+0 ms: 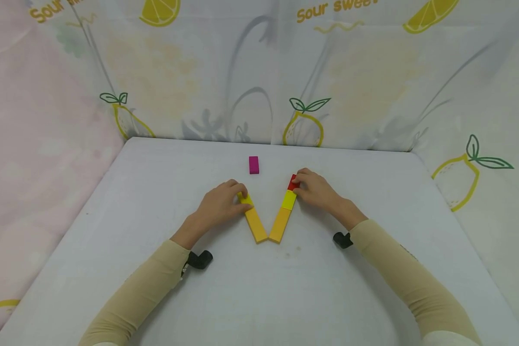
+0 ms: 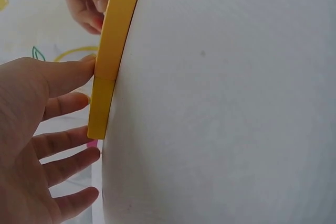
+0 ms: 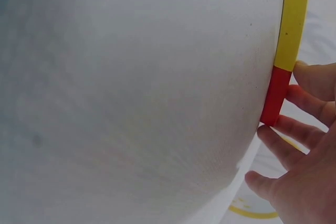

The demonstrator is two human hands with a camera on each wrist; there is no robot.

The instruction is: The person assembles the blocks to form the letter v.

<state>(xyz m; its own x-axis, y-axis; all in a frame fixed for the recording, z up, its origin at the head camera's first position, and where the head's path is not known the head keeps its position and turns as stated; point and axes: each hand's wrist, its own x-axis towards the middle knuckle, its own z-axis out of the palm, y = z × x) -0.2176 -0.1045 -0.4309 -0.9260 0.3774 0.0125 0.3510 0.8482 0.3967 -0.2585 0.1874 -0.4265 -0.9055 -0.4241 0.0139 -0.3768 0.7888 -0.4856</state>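
Note:
Two rows of blocks lie in a V on the white table. The left row has an orange-yellow block (image 1: 256, 225) and a shorter yellow block (image 2: 101, 109) at its far end. My left hand (image 1: 220, 203) holds this yellow block, thumb by the seam, fingertips towards the far end, other fingers spread. In the right row are a second orange-yellow block (image 1: 280, 225), a bright yellow block (image 1: 289, 200) and a red block (image 3: 275, 97). With thumb and fingertips, my right hand (image 1: 319, 191) holds the red block; the thumb sits near its seam with the yellow block.
A magenta block (image 1: 253, 165) lies alone beyond the V, between the two rows. The white table (image 1: 259, 298) reaches back to a lemon-printed cloth (image 1: 216, 62). Black wrist devices (image 1: 200, 260) hang below both wrists, close over the table.

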